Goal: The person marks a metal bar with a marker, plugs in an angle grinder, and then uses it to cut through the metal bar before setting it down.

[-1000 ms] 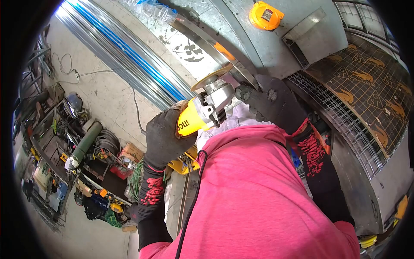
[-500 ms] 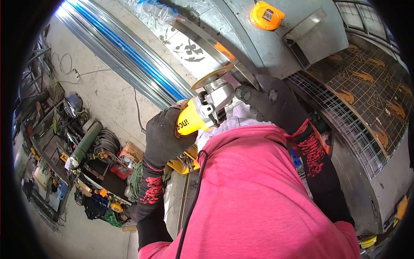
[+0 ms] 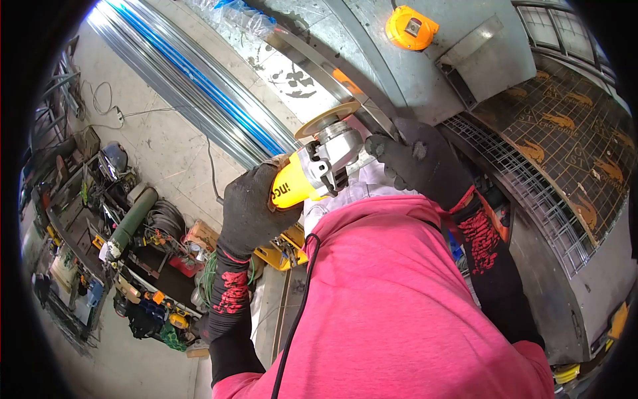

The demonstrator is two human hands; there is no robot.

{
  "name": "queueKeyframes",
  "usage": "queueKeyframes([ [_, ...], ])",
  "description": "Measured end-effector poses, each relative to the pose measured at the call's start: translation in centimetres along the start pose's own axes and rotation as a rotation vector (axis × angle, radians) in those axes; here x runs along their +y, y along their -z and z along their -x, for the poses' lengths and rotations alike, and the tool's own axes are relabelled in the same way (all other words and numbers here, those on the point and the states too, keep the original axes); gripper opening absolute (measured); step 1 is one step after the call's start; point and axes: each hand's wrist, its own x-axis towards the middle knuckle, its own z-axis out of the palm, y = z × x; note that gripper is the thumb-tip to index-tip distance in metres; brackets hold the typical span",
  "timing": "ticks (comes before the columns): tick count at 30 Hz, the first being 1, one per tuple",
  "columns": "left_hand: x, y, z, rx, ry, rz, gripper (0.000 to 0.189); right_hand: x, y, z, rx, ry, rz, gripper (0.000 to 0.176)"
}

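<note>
My left hand, in a dark work glove, wraps round the yellow body of an angle grinder. The grinder's flat tan disc faces away from me, its edge right at a long metal strip. Gripped near its closest end, that strip runs into my right hand, gloved too, with thumb and fingers closed on it. From there it stretches up and left across the bench, passing an orange patch. Clear plastic wrap lies around its far part.
An orange tape measure and a flat metal plate lie on the grey metal worktop. Long metal profiles rest at left. Wire mesh and a printed dark board are at right. Tools and a green cylinder crowd the left floor.
Very little differs: my right hand has shifted slightly to the right and down. The grinder stays by the metal strip in my left hand.
</note>
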Motion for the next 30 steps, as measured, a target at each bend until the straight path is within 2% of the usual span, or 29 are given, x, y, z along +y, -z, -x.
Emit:
queueKeyframes([
  [2,0.0,0.1,0.0,-0.010,0.007,0.008,0.065,0.4,-0.2,-0.2,0.010,0.092,0.006,0.033],
  [4,0.2,0.1,-0.2,-0.004,0.002,0.011,0.065,1.1,0.1,-0.5,-0.015,0.068,0.038,0.036],
  [5,0.3,0.1,-0.2,-0.001,-0.003,0.014,0.064,1.3,0.2,-0.6,-0.039,0.042,0.069,0.045],
  [9,0.3,0.2,-0.2,0.000,-0.001,-0.001,0.063,1.4,0.1,-0.7,-0.013,0.073,0.095,0.042],
  [11,0.4,0.3,-0.3,-0.006,-0.001,-0.001,0.063,1.8,0.2,-0.7,0.007,0.282,0.178,0.042],
  [15,0.1,0.4,-0.1,-0.028,0.006,-0.024,0.062,1.0,0.1,-0.4,0.001,0.191,0.150,0.042],
  [17,0.2,0.4,-0.2,-0.019,0.001,-0.005,0.063,0.7,0.0,-0.1,0.013,0.117,0.067,0.028],
  [20,0.0,0.1,-0.1,0.012,-0.024,0.002,0.063,0.5,-0.3,-0.1,0.024,0.085,0.029,0.030],
  [24,0.6,0.5,-0.4,0.006,-0.012,-0.002,0.063,0.3,-0.3,0.2,0.023,0.067,-0.015,0.030],
  [27,0.7,0.6,-0.5,-0.048,0.016,0.004,0.062,1.0,-0.2,-0.3,0.036,0.132,0.034,0.028],
  [29,0.7,0.5,-0.5,-0.028,0.009,0.033,0.062,1.5,0.1,-0.6,0.017,0.087,0.182,0.048],
  [30,0.8,0.6,-0.5,-0.027,0.009,0.032,0.062,1.4,0.1,-0.5,0.018,0.088,0.182,0.048],
])
